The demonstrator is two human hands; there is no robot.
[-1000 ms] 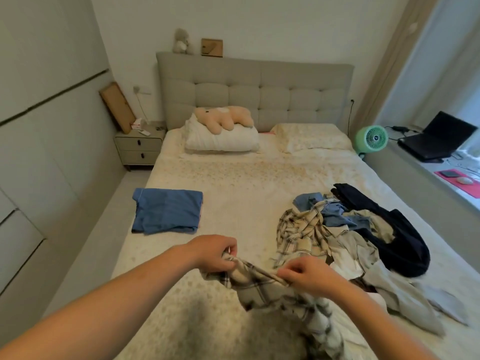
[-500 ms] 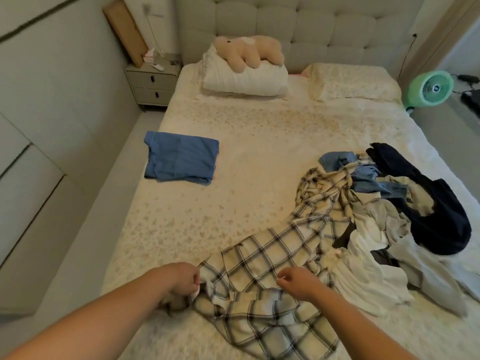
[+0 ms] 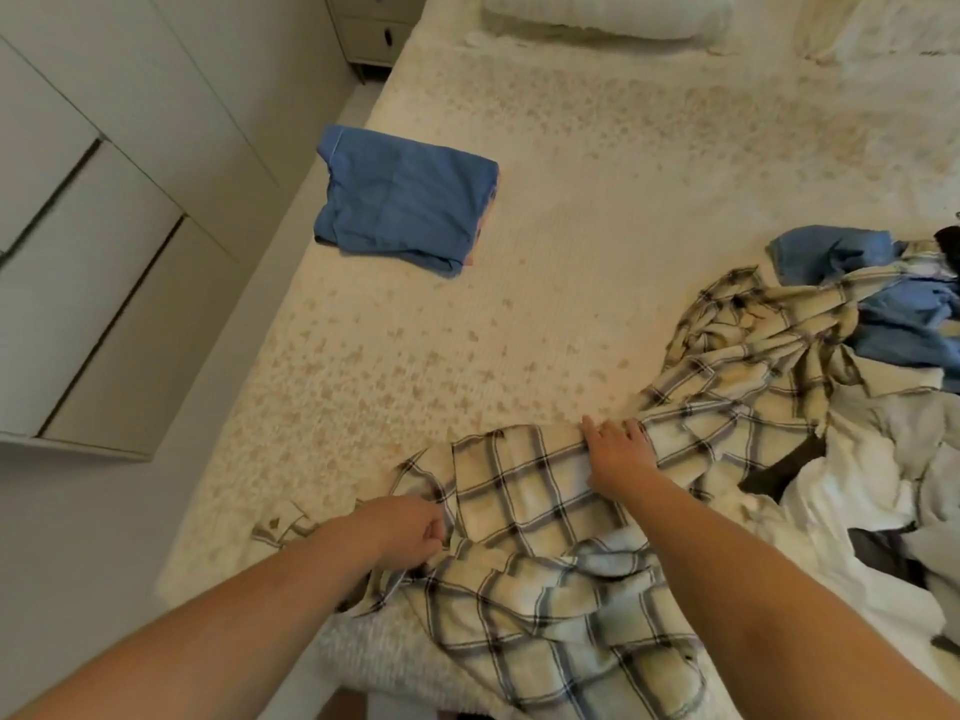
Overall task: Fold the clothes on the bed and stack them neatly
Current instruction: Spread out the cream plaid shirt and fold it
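While pinching plaid shirt (image 3: pixel 540 517) edge, left hand (image 3: pixel 410 530) curled tight; right hand (image 3: pixel 618 452) flat, fingers spread, pressing same shirt, beyond left hand.

My two bare arms over the bed.
No sleeves reach my forearms; left hand (image 3: pixel 410 532) and right hand (image 3: pixel 618 452) carry no gloves or watch.
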